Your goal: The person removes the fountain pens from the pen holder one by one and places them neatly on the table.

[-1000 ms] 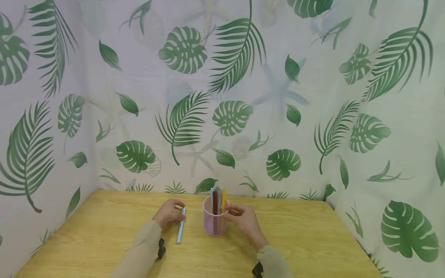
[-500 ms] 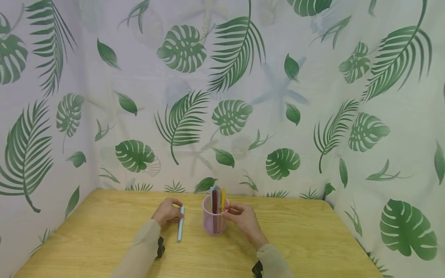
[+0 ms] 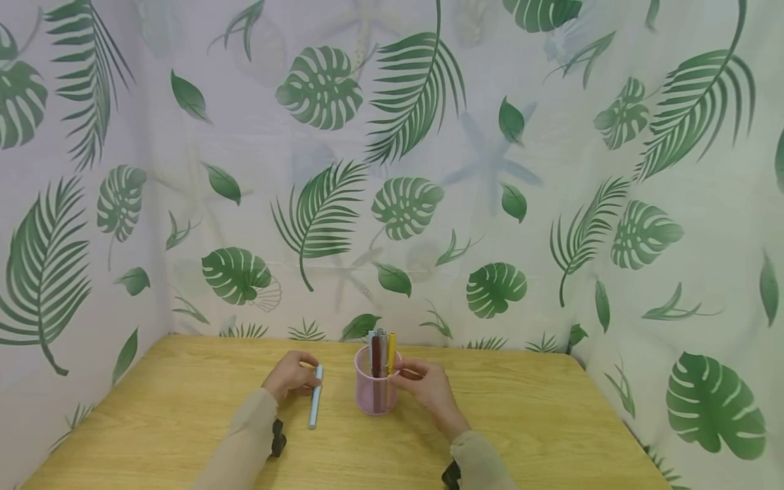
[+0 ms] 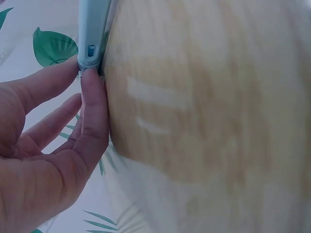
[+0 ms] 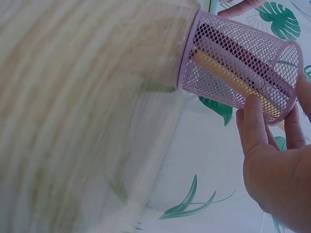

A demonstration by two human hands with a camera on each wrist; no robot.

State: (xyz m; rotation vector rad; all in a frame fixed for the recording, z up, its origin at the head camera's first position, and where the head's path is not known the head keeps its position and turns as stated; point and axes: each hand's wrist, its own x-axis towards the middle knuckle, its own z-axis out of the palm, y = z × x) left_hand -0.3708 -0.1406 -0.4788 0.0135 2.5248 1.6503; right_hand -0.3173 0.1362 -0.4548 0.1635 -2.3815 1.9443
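Pale blue in the head view: a slim tool [image 3: 313,410] is lying on the desk [image 3: 520,415], left of the middle, running away from me toward the back edge. My left hand [image 3: 290,375] is pinching its far end. To its right, near the middle of the back edge, a pink mesh cup [image 3: 367,396] is standing upright, holding a yellow pen [image 3: 392,346], a dark red pen [image 3: 376,355] and others; my right hand [image 3: 430,390] is pinching its rim.

Left wrist: thumb and finger are gripping the tool's end, below a small slot [image 4: 91,50]. Pen or cutter, can't tell.

Right wrist: one fingertip is resting on the mesh, others are curling about the rim. Judgement: bracing the cup lightly, base flat, and pinching the tool squarely should be preventing tipping or rolling.
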